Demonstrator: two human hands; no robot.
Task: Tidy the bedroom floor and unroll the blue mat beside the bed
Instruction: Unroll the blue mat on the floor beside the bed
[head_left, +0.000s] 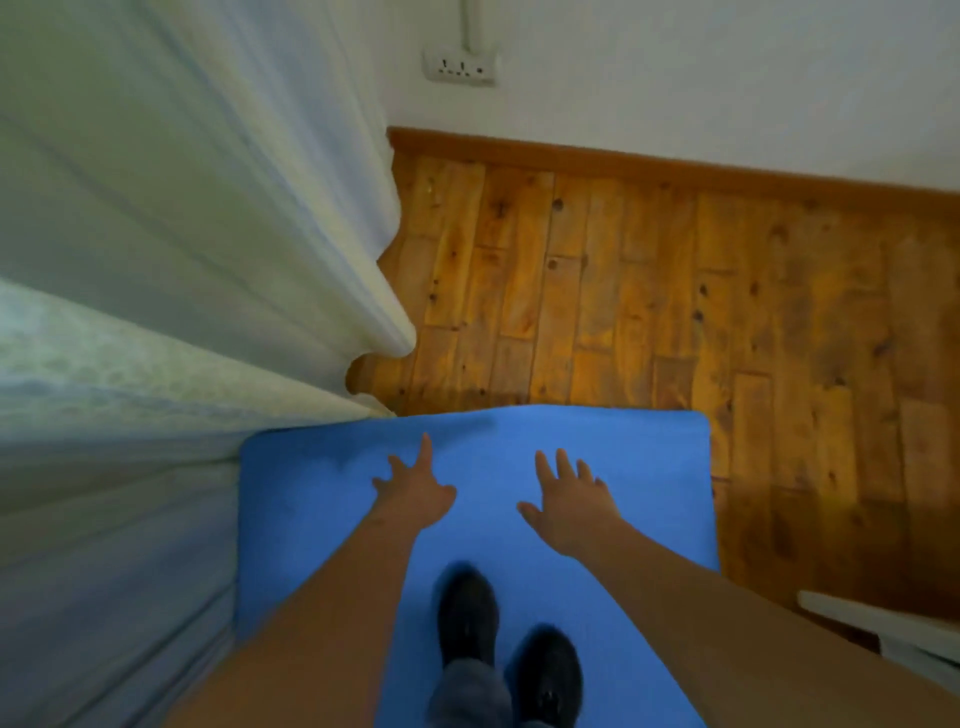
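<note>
Blue mat (311, 493): unrolled, lying flat from centre frame to 6 o'clock. Surface plain and smooth. The far edge shows a slight rise toward 11 o'clock, and the far corner at 2 o'clock is rounded and flat. The mat's 9 o'clock side lies against the bed (130, 364), which is covered in pale draped fabric. Wooden plank floor (649, 291): knotty, orange-brown, exposed from 12 to 4 o'clock of the mat.

You have no words or numbers to read here: the blue mat (649, 467) shows plain colour, and the far wall socket (460, 66) is too blurred for any marking.
</note>
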